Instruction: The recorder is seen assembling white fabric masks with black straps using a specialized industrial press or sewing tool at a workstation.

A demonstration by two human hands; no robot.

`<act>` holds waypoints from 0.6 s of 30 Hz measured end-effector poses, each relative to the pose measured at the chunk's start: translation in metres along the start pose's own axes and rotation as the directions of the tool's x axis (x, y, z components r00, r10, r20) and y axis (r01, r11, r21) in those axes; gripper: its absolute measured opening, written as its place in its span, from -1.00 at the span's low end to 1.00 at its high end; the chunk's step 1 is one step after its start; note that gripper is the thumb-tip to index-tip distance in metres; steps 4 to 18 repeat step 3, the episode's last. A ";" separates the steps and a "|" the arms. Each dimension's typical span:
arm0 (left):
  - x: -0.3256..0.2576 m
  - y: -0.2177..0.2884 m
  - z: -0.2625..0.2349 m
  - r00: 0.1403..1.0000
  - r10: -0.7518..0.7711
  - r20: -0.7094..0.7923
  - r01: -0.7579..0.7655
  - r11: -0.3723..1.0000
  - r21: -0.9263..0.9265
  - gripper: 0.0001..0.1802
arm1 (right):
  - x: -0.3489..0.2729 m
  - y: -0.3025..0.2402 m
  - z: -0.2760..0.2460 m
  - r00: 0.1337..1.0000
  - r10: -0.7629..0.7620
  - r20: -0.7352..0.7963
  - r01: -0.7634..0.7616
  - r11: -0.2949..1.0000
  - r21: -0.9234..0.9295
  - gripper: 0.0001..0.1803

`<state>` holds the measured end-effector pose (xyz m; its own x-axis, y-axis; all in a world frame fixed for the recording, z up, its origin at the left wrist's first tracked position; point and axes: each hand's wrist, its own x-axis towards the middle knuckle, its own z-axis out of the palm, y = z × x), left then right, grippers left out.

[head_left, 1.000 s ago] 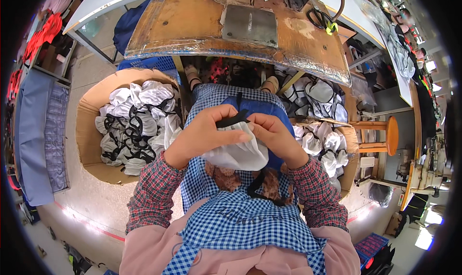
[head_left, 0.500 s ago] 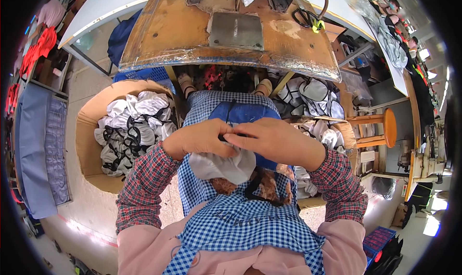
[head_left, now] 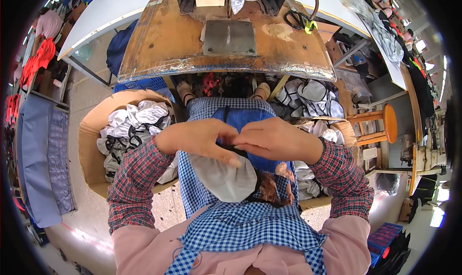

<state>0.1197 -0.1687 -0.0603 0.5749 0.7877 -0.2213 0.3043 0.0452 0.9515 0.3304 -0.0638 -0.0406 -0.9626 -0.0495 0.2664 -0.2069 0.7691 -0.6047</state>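
Over my lap hangs a white cloth piece with a black edging strip point(head_left: 225, 178), its lower side bulging rounded toward me. My left hand point(head_left: 199, 139) grips its upper edge, thumb lying across the front and fingertips hidden behind. Fingers pinched together, my right hand point(head_left: 278, 141) holds the black edging just beside the left thumb. What exactly lies between the right fingertips is too small to make out. Beneath the cloth, a brown furry-looking patch point(head_left: 270, 188) and a blue panel point(head_left: 248, 121) show on my blue checked apron point(head_left: 255, 222).
Ahead stands a worn wooden table point(head_left: 173, 48) with a grey metal plate point(head_left: 230, 38). A cardboard box point(head_left: 91, 164) of white, black-trimmed cloth pieces is at my left; similar pieces fill another box point(head_left: 349, 135) at right, near a wooden stool point(head_left: 390, 123).
The white cloth has opened out and hangs lower. My left thumb has stretched across its front, and my right hand's fingers have drawn together. The view has tilted slightly.
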 end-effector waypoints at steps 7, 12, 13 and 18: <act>-0.001 0.026 0.002 0.913 0.110 -0.393 0.054 0.922 0.384 -0.39 | 0.002 0.000 -0.004 0.991 0.095 -0.097 -0.106 0.988 -0.112 -0.80; -0.001 0.026 0.002 0.913 0.110 -0.393 0.054 0.922 0.384 -0.39 | 0.002 0.000 -0.004 0.991 0.095 -0.097 -0.106 0.988 -0.112 -0.80; -0.001 0.026 0.002 0.913 0.110 -0.393 0.054 0.922 0.384 -0.39 | 0.002 0.000 -0.004 0.991 0.095 -0.097 -0.106 0.988 -0.112 -0.80; -0.001 0.026 0.002 0.913 0.110 -0.393 0.054 0.922 0.384 -0.39 | 0.002 0.000 -0.004 0.991 0.095 -0.097 -0.106 0.988 -0.112 -0.80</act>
